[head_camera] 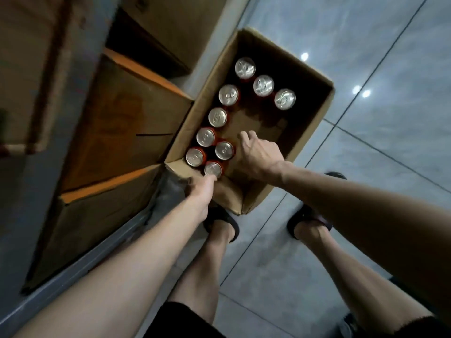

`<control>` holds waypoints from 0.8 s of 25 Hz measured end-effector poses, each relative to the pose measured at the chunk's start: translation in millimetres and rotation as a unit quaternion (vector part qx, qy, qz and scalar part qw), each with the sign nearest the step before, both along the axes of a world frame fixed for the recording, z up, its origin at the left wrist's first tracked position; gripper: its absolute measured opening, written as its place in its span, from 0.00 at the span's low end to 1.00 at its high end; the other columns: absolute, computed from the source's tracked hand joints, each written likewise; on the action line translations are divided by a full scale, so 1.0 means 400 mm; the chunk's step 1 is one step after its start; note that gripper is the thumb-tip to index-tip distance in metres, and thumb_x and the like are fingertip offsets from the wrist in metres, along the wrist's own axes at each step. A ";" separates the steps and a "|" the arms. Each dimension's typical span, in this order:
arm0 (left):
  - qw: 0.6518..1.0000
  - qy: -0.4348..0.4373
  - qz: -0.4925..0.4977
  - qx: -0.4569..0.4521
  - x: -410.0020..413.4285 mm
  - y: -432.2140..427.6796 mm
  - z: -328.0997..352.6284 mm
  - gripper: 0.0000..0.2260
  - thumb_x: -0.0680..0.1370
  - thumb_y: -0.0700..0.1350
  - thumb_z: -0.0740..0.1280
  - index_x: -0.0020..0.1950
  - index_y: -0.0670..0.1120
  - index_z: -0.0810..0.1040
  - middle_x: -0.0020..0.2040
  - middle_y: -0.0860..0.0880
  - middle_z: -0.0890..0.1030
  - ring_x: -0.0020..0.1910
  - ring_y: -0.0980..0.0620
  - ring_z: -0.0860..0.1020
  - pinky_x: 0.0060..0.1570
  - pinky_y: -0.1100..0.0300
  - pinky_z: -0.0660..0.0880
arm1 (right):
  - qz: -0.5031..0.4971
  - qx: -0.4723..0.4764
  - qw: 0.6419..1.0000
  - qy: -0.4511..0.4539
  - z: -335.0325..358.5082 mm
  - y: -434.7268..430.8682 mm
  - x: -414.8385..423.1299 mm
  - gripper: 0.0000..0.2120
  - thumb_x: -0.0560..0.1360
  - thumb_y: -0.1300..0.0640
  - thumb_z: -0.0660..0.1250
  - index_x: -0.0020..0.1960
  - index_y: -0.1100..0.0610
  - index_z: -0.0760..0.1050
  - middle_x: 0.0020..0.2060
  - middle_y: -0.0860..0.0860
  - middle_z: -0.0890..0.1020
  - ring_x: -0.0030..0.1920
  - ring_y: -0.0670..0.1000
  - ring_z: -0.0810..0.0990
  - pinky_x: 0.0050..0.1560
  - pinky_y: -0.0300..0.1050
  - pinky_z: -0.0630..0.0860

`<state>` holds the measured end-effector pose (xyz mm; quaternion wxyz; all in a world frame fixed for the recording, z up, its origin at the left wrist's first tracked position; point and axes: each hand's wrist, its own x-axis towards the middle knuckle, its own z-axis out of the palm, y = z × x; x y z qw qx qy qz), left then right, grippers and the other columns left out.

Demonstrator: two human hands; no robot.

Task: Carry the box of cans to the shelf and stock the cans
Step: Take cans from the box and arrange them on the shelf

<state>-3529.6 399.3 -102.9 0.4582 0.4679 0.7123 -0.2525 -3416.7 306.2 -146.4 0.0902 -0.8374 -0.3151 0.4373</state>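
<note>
An open cardboard box [314,118] stands on the tiled floor beside a shelf [73,276]. Several red cans with silver lids stand in it: a row along the left wall [218,117] and three at the far end [263,85]. My left hand [200,190] reaches over the box's near wall, and its fingers curl round the nearest can [213,168]. My right hand [258,154] is inside the box with fingers spread and pointing down, just right of another can [224,150], holding nothing. The right half of the box floor is bare.
Large closed cardboard boxes [122,132] fill the grey shelf on the left, right against the can box. My two feet in dark sandals [222,223] stand just behind the box. Glossy grey floor tiles [390,69] stretch away to the right.
</note>
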 end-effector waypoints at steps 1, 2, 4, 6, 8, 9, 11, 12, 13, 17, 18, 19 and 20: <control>1.000 0.001 -0.012 0.001 -0.010 0.005 -0.045 0.15 0.75 0.47 0.66 0.61 0.45 0.74 0.55 0.46 0.79 0.49 0.48 0.75 0.47 0.57 0.69 | -0.038 -0.012 0.999 0.015 -0.058 0.028 -0.022 0.29 0.73 0.42 0.68 0.64 0.59 0.64 0.58 0.57 0.73 0.52 0.64 0.80 0.42 0.52 0.71; 0.999 0.005 -0.033 0.005 -0.014 0.006 -0.072 0.20 0.73 0.49 0.67 0.63 0.44 0.74 0.57 0.45 0.80 0.50 0.47 0.77 0.48 0.57 0.72 | -0.077 -0.030 0.996 0.036 -0.101 0.052 -0.042 0.33 0.72 0.38 0.69 0.65 0.58 0.63 0.59 0.58 0.73 0.55 0.64 0.79 0.46 0.53 0.72; 0.994 0.032 -0.106 0.006 -0.021 0.006 -0.114 0.29 0.67 0.54 0.66 0.64 0.41 0.74 0.58 0.42 0.80 0.54 0.44 0.79 0.54 0.54 0.76 | -0.143 -0.064 0.985 0.069 -0.167 0.089 -0.077 0.38 0.69 0.33 0.69 0.66 0.58 0.63 0.61 0.59 0.73 0.59 0.65 0.78 0.52 0.55 0.73; 0.979 0.070 -0.191 0.013 -0.030 0.009 -0.134 0.35 0.65 0.55 0.65 0.67 0.37 0.72 0.60 0.39 0.79 0.58 0.41 0.78 0.57 0.53 0.76 | -0.188 -0.073 0.977 0.067 -0.206 0.118 -0.098 0.39 0.68 0.34 0.70 0.67 0.57 0.63 0.62 0.59 0.72 0.59 0.65 0.78 0.52 0.55 0.73; 0.963 0.086 -0.257 0.000 -0.041 0.018 -0.139 0.33 0.70 0.54 0.66 0.68 0.34 0.71 0.63 0.36 0.77 0.62 0.39 0.76 0.59 0.53 0.74 | -0.202 -0.060 0.976 0.044 -0.222 0.138 -0.100 0.37 0.69 0.38 0.72 0.67 0.59 0.63 0.62 0.59 0.72 0.57 0.65 0.79 0.50 0.54 0.74; 0.958 0.084 -0.274 -0.015 -0.045 0.024 -0.131 0.30 0.73 0.53 0.66 0.67 0.33 0.71 0.64 0.35 0.76 0.63 0.38 0.75 0.59 0.53 0.73 | -0.206 -0.050 0.977 0.036 -0.221 0.144 -0.094 0.34 0.70 0.41 0.72 0.65 0.60 0.64 0.60 0.60 0.72 0.56 0.65 0.79 0.49 0.53 0.74; 0.956 0.077 -0.281 -0.046 -0.060 0.036 -0.114 0.31 0.73 0.52 0.66 0.69 0.33 0.68 0.64 0.35 0.75 0.62 0.38 0.75 0.57 0.55 0.72 | -0.224 -0.045 0.973 0.042 -0.208 0.140 -0.075 0.31 0.69 0.44 0.73 0.63 0.61 0.66 0.58 0.61 0.75 0.55 0.65 0.79 0.49 0.52 0.74; 0.956 0.075 -0.279 -0.052 -0.064 0.045 -0.104 0.34 0.72 0.53 0.66 0.70 0.32 0.67 0.63 0.35 0.76 0.61 0.39 0.76 0.56 0.56 0.73 | -0.241 -0.048 0.968 0.049 -0.196 0.130 -0.059 0.31 0.69 0.44 0.73 0.62 0.61 0.66 0.57 0.61 0.76 0.55 0.65 0.79 0.50 0.52 0.74; 0.958 0.071 -0.274 -0.047 -0.063 0.054 -0.088 0.36 0.70 0.54 0.66 0.70 0.32 0.66 0.62 0.36 0.77 0.60 0.39 0.77 0.56 0.56 0.74 | -0.268 -0.050 0.960 0.060 -0.175 0.116 -0.041 0.30 0.68 0.44 0.73 0.61 0.61 0.67 0.57 0.61 0.77 0.55 0.65 0.78 0.51 0.51 0.74; 0.963 0.016 -0.267 0.037 -0.024 0.061 0.023 0.37 0.73 0.46 0.69 0.78 0.45 0.54 0.69 0.40 0.71 0.66 0.39 0.72 0.61 0.52 0.69 | -0.403 -0.009 0.901 0.163 -0.029 0.018 0.052 0.29 0.67 0.42 0.69 0.62 0.55 0.70 0.54 0.55 0.80 0.51 0.57 0.80 0.52 0.52 0.80; 0.958 -0.021 -0.281 0.050 -0.003 0.056 0.063 0.40 0.73 0.45 0.70 0.79 0.48 0.51 0.72 0.41 0.69 0.68 0.40 0.70 0.63 0.52 0.68 | -0.426 0.013 0.883 0.199 0.024 -0.009 0.076 0.28 0.66 0.42 0.69 0.61 0.54 0.70 0.52 0.54 0.80 0.50 0.55 0.80 0.47 0.51 0.82; 0.951 -0.059 -0.297 0.057 0.018 0.051 0.104 0.42 0.72 0.44 0.71 0.79 0.50 0.50 0.73 0.42 0.67 0.69 0.41 0.69 0.65 0.52 0.67 | -0.442 0.034 0.867 0.228 0.082 -0.029 0.097 0.27 0.67 0.42 0.69 0.61 0.53 0.70 0.51 0.53 0.79 0.48 0.53 0.81 0.42 0.48 0.82; 0.941 -0.100 -0.317 0.065 0.042 0.043 0.152 0.42 0.71 0.44 0.73 0.79 0.51 0.51 0.73 0.43 0.67 0.70 0.43 0.68 0.67 0.51 0.67 | -0.453 0.052 0.854 0.250 0.152 -0.049 0.122 0.26 0.67 0.43 0.69 0.60 0.54 0.70 0.50 0.53 0.79 0.46 0.52 0.81 0.37 0.45 0.81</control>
